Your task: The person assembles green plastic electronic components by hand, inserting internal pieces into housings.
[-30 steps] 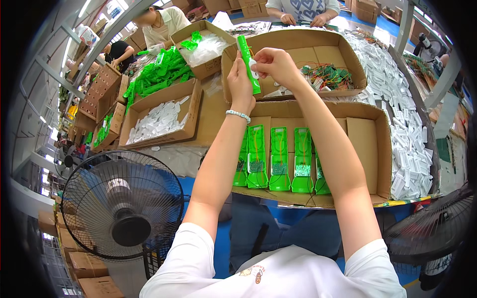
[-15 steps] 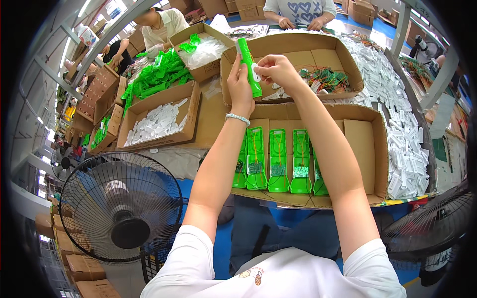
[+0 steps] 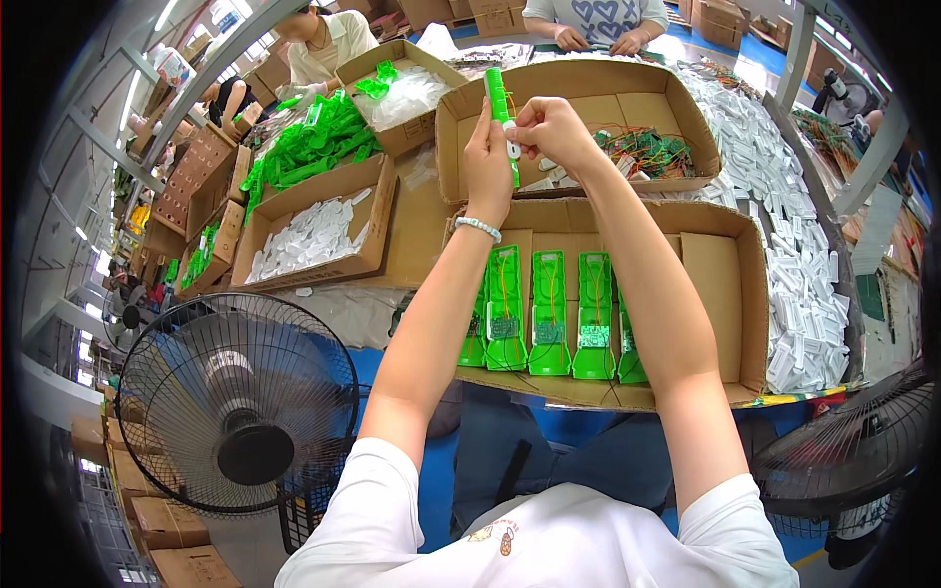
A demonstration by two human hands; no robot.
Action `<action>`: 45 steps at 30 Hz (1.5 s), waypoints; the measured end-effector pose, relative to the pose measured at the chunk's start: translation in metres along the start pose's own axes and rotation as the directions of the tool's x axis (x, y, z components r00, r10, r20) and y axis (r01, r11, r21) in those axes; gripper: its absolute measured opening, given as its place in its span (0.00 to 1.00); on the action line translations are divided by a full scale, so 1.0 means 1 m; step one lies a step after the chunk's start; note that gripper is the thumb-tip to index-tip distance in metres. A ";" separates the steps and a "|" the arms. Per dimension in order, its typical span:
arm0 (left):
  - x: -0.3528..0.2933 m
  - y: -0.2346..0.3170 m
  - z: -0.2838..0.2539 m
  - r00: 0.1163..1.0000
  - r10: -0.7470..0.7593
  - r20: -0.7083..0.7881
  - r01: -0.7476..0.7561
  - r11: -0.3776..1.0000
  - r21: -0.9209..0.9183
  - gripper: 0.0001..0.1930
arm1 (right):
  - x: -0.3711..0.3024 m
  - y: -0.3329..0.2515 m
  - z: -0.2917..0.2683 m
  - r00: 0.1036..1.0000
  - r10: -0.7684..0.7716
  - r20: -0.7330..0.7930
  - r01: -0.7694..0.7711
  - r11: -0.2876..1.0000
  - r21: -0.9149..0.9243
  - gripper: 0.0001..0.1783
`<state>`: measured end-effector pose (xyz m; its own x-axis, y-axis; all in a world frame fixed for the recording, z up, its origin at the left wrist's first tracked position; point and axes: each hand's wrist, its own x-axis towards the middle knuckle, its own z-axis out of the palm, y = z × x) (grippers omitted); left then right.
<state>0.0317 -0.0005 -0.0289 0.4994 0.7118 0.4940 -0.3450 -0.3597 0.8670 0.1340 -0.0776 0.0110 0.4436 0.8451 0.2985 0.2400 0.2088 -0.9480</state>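
Note:
My left hand [image 3: 487,174] is closed around a long green plastic housing [image 3: 495,90], held upright above the far side of the near box. My right hand [image 3: 555,132] has its fingertips pinched at a small white part [image 3: 513,145] against the housing's right side. Orange wire shows beside the housing's upper end. Below my forearms, several green housing halves [image 3: 550,304] stand in a row inside the near cardboard box [image 3: 708,294]; circuit boards and orange and black wires sit in them. My right forearm partly covers the row.
Behind my hands, a large box [image 3: 627,96] holds wired circuit boards [image 3: 652,155]. White pieces fill a box [image 3: 309,240] at left, near a pile of green shells [image 3: 314,142]. White parts [image 3: 804,284] heap along the right. Fans [image 3: 250,441] flank me; co-workers sit across the table.
The green housing has turned more edge-on and shifted slightly right. Both hands moved with it, my right hand still pinching at the white part.

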 end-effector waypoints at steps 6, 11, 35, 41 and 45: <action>-0.004 0.010 -0.005 0.981 -0.184 0.067 0.196 0.935 -0.297 0.21 | -0.001 0.011 0.013 0.999 -0.039 -0.032 0.042 0.993 0.108 0.07; -0.007 0.019 -0.011 0.978 -0.200 0.060 0.208 0.912 -0.354 0.19 | -0.004 0.014 0.014 0.997 -0.052 0.065 0.037 0.974 0.222 0.10; 0.003 0.002 -0.026 0.976 -0.194 0.101 0.199 0.602 -0.773 0.19 | -0.011 -0.001 0.036 0.913 -0.387 -0.128 0.283 0.829 -0.482 0.28; 0.000 0.010 -0.028 0.980 -0.172 0.104 0.196 0.692 -0.695 0.19 | -0.019 -0.017 0.041 0.963 -0.245 -0.111 0.153 0.838 -0.524 0.27; -0.004 0.014 -0.021 0.986 -0.164 0.042 0.150 0.733 -0.663 0.20 | -0.022 -0.019 0.041 0.969 -0.227 -0.096 0.142 0.832 -0.537 0.25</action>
<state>0.0077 0.0043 -0.0203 0.5822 0.7349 0.3478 -0.7049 0.2430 0.6664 0.0844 -0.0801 0.0183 0.4583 0.7246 0.5148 0.7258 0.0292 -0.6872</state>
